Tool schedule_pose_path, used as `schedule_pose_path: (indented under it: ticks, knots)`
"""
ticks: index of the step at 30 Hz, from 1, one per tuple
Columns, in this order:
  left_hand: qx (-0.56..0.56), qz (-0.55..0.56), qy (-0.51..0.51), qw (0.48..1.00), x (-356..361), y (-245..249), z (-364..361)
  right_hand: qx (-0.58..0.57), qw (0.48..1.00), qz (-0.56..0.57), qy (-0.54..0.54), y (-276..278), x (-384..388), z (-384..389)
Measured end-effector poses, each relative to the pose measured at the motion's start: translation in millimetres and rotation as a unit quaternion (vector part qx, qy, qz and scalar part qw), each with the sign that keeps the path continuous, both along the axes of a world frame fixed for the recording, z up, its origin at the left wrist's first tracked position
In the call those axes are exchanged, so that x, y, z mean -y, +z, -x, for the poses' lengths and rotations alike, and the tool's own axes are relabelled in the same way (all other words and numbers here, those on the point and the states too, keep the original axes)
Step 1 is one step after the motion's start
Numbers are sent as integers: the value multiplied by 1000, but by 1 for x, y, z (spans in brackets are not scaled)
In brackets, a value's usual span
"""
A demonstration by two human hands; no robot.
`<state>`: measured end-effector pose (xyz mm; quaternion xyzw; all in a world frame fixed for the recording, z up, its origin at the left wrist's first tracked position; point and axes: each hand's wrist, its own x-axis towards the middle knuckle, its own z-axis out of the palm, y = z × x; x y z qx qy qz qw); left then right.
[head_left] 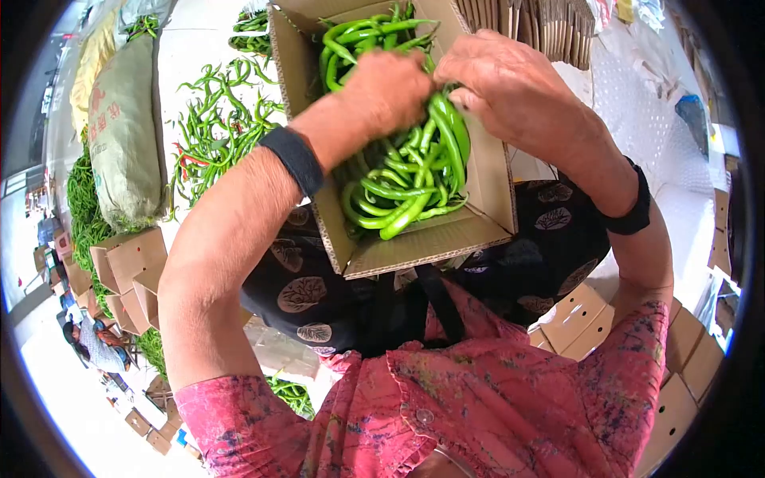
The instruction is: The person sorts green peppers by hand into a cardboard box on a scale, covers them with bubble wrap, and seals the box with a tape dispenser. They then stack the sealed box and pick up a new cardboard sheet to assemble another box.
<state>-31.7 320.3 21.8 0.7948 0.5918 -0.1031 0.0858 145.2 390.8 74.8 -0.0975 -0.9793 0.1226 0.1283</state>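
An open cardboard box point(498, 179) in front of me holds many long green chili peppers point(414, 171). Over the middle of the box, my left hand point(386, 88) is blurred, its fingers curled in toward the other hand. Close beside it, my right hand point(510, 84) bends at the box's right wall with thumb and fingers drawn together just above the peppers. Whatever lies between the fingers of either hand is hidden. Some peppers lie curved along the near end of the box, others fill the far end.
Loose green peppers point(219, 127), with a few red ones, lie on the white surface at the left. Beyond them lies a full woven sack point(127, 135). Cardboard boxes point(131, 271) stand at lower left. Stacked cardboard point(550, 28) stands at the far right, near bubble wrap point(637, 103).
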Motion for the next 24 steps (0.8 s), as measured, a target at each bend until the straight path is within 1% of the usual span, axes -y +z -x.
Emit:
schedule_pose_path:
  ticks: [1, 2, 4, 6, 7, 8, 10, 11, 12, 13, 14, 16, 17, 18, 20, 21, 22, 23, 24]
  knots:
    - [-13, -23, 46, 999, -11, -2, 9, 16, 1000, 8, -2, 2, 3, -1]
    - [50, -110, 74, 990, -13, -11, 20, 32, 999, 18, -4, 2, 6, -3]
    - [-18, -173, 18, 985, -2, -26, 17, 38, 999, 14, 2, 4, 6, -6]
    - [71, -197, -90, 974, 25, -30, 6, 27, 999, 42, -7, 6, 7, -8]
    - [109, -166, -42, 979, 26, -28, 8, 25, 999, 44, -9, 5, 6, -9]
    - [192, -236, -15, 952, 27, -33, 16, 24, 999, 43, -8, 3, 5, -11]
    - [256, -164, 70, 950, 35, 23, 19, 22, 999, 45, -13, 0, 5, -16]
    - [227, -144, 127, 955, 45, 39, 14, 36, 998, 46, 0, 1, 8, -17]
    - [226, -142, 125, 955, 53, 49, 2, 49, 998, 46, 16, 3, 10, -18]
    - [115, 92, 128, 981, 61, 58, -12, 48, 998, 17, 24, 2, 13, -18]
    - [-5, 320, 123, 939, 71, 64, -22, 46, 998, 18, 25, -2, 16, -18]
    - [-20, 274, 37, 961, 107, 31, -28, 34, 998, -19, 57, -14, 22, -17]
    - [-23, 237, 44, 970, 109, 29, -32, -1, 998, -28, 64, -20, 26, -15]
    - [-23, 236, 44, 971, 111, 29, -31, -1, 998, -29, 64, -22, 30, -15]
    - [69, 126, 97, 985, 112, 40, -18, 6, 997, 5, 80, -23, 33, -17]
    - [177, 17, 99, 979, 112, 55, -8, -58, 995, 11, 86, -26, 32, -22]
    - [257, 24, 171, 951, 111, 72, -3, -59, 995, 13, 84, -25, 31, -25]
    - [332, 117, 283, 892, 104, 89, 2, -31, 996, 16, 79, -20, 29, -27]
    - [397, 205, 387, 806, 102, 100, 7, -4, 997, 20, 75, -14, 27, -27]
